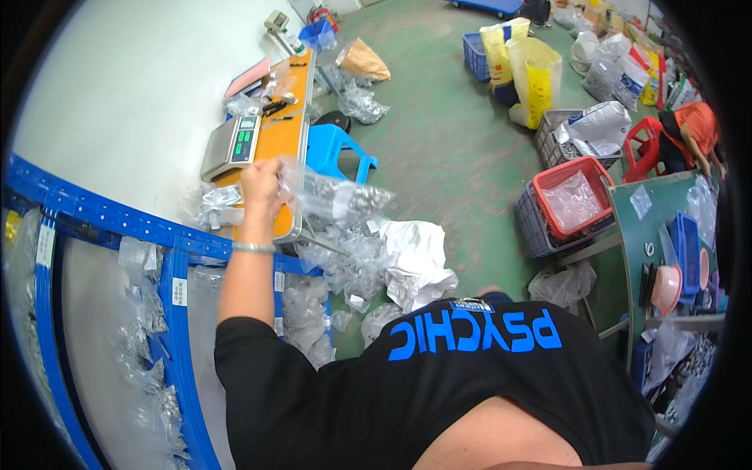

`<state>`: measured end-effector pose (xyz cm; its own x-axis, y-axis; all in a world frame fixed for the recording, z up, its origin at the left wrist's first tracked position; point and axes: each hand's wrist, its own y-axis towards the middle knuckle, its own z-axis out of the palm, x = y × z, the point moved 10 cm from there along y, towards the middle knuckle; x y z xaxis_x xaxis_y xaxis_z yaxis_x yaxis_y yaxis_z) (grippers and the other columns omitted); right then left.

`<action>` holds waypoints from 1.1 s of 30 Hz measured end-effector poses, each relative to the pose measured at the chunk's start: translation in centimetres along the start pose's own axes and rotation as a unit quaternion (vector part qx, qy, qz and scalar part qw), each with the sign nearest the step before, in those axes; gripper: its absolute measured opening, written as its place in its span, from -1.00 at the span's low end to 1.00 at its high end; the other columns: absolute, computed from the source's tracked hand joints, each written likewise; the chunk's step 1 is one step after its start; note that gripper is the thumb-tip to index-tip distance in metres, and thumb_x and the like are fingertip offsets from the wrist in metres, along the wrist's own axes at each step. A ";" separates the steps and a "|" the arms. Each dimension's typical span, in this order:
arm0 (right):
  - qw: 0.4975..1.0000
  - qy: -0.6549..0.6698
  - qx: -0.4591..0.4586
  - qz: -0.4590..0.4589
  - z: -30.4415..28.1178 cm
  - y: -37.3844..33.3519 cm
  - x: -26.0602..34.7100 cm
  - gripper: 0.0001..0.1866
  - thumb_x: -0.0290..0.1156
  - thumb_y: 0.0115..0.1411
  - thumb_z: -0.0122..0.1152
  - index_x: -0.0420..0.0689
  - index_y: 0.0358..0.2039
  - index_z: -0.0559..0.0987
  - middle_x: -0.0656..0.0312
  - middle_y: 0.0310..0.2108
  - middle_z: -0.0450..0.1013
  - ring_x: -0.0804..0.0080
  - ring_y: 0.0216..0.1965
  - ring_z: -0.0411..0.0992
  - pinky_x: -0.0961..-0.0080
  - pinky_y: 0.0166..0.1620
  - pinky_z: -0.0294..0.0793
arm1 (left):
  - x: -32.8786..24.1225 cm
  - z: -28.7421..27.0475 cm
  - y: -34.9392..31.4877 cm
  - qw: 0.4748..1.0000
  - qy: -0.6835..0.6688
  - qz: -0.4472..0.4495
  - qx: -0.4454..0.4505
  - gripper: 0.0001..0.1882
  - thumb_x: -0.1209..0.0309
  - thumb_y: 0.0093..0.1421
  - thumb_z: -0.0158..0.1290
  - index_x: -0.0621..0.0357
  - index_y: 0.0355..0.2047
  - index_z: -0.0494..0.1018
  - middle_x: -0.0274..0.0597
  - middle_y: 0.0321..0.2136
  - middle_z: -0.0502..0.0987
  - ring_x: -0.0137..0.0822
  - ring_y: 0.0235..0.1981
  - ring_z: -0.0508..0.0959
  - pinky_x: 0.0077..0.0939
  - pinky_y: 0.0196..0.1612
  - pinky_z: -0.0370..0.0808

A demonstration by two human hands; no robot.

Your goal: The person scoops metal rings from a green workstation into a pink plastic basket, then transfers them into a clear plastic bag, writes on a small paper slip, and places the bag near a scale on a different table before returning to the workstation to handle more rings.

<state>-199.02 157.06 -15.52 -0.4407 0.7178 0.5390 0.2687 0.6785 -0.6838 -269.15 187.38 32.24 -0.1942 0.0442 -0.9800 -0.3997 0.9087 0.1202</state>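
My left hand [262, 184], with a bracelet at its wrist, is closed in a fist over the near end of the orange-topped table [288, 137]. It grips the gathered end of a clear plastic bag [337, 196], which stretches out to the right past the table edge. Small shiny metal parts show in the bag's far end. Just beyond the hand stands a digital weighing scale [233, 147], its display lit green. Small clear bags [222, 205] lie on the table to the left of my wrist. My right hand is out of view.
A blue stool [337, 149] stands beside the table. Plastic bags [345, 262] and a white sack [415, 258] lie on the floor. Blue shelving [184, 337] lines the left. A red basket [572, 196] and a green table [627, 235] stand right, near a person in orange [695, 129].
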 end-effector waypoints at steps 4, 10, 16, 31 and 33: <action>0.997 0.015 0.058 -0.042 3.0 6.5 15.2 -0.82 -0.49 -0.16 0.11 -0.27 -0.48 0.51 0.14 -0.61 0.43 0.39 -0.64 0.40 0.49 -0.58 0.38 | 0.8 -0.5 11.1 0.999 0.009 0.021 -0.031 -0.95 0.56 -0.18 0.00 0.27 -0.71 0.37 -0.33 -0.75 0.35 -0.51 -0.73 0.29 -0.65 -0.66 0.18; 0.987 -0.017 0.130 -0.095 6.0 18.7 32.2 -0.82 -0.49 -0.17 0.11 -0.26 -0.48 0.51 0.14 -0.60 0.43 0.40 -0.64 0.40 0.50 -0.58 0.38 | 3.8 -2.9 25.6 0.994 0.038 -0.003 -0.100 -0.97 0.57 -0.20 -0.02 0.28 -0.70 0.37 -0.33 -0.74 0.33 -0.51 -0.73 0.27 -0.65 -0.66 0.17; 0.976 -0.112 0.156 -0.099 0.2 28.8 39.3 -0.81 -0.49 -0.18 0.11 -0.25 -0.48 0.52 0.14 -0.59 0.44 0.40 -0.63 0.40 0.51 -0.57 0.38 | 7.9 -9.5 30.7 0.961 0.140 -0.096 -0.219 -0.95 0.57 -0.21 -0.01 0.30 -0.71 0.36 -0.32 -0.74 0.33 -0.51 -0.73 0.26 -0.63 -0.68 0.16; 0.953 -0.189 0.235 -0.007 -2.6 39.1 54.8 -0.77 -0.53 -0.10 0.06 -0.38 -0.38 0.46 0.09 -0.60 0.41 0.39 -0.60 0.40 0.52 -0.55 0.40 | 20.1 -18.7 38.2 0.752 0.520 -0.196 -0.355 -0.62 0.18 -0.14 -0.02 0.35 -0.57 0.48 0.10 -0.52 0.50 -0.08 -0.39 0.50 -0.34 -0.25 0.37; 0.956 -0.168 0.240 0.017 -1.3 40.2 54.7 -0.78 -0.53 -0.08 0.04 -0.36 -0.36 0.45 0.10 -0.61 0.39 0.40 -0.65 0.38 0.52 -0.62 0.37 | 21.1 -19.6 39.7 0.741 0.548 -0.234 -0.310 -0.52 0.05 -0.08 -0.02 0.35 -0.57 0.48 0.10 -0.51 0.50 -0.06 -0.37 0.50 -0.32 -0.23 0.37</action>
<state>-211.22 223.81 -12.91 -0.7105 0.5925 0.3796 -0.1013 0.4477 -0.8885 -306.65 216.21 19.47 -0.3785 -0.8882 -0.2603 -0.9220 0.3369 0.1909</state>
